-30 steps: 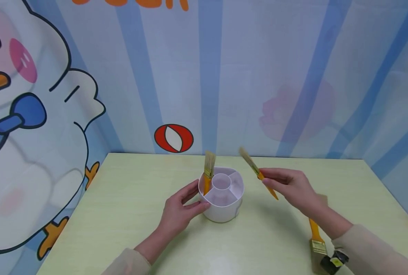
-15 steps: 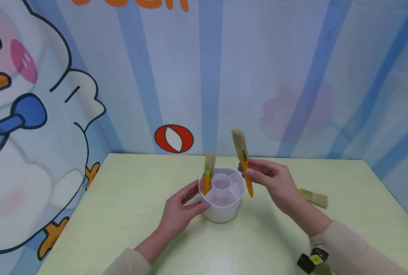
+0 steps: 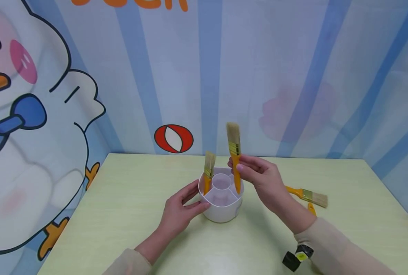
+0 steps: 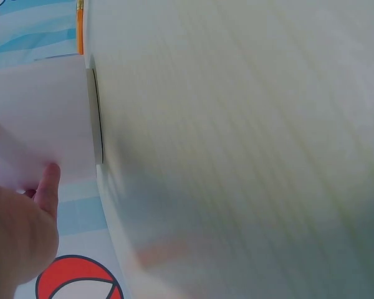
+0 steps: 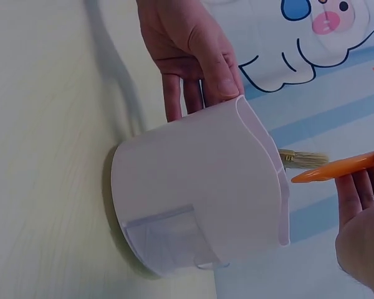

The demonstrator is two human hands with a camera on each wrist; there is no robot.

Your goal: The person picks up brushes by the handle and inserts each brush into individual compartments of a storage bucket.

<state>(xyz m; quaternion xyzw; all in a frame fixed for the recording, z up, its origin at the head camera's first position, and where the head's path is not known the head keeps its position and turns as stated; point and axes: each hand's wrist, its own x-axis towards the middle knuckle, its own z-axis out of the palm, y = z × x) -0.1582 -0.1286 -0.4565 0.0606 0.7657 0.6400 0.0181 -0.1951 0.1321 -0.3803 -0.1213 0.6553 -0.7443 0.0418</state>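
A round white divided holder (image 3: 221, 214) stands upright on the table, with a small cup in its centre. My left hand (image 3: 181, 209) grips its left side, thumb at the front near the rim. In the holder's left compartment leans a paintbrush (image 3: 209, 168), bristles up. Another paintbrush (image 3: 235, 147) is pinched by its orange handle in my right hand (image 3: 264, 182), bristles up, its handle tip over the right compartment. From the right wrist view, that orange handle (image 5: 336, 167) points at the open rim, just outside it. The left wrist view shows the holder's plain wall (image 4: 40, 115).
On the table (image 3: 121, 229), right of my right hand, lies a flat paintbrush (image 3: 312, 197). Below it an orange handle (image 3: 311, 208) pokes out, the remainder hidden by my right forearm. A printed cloth backdrop (image 3: 245, 76) rises behind the table's far edge.
My right hand has moved left to the holder, turning its paintbrush from a slant to nearly vertical. The paintbrush lying at the right has come into view. My left hand has stayed put.
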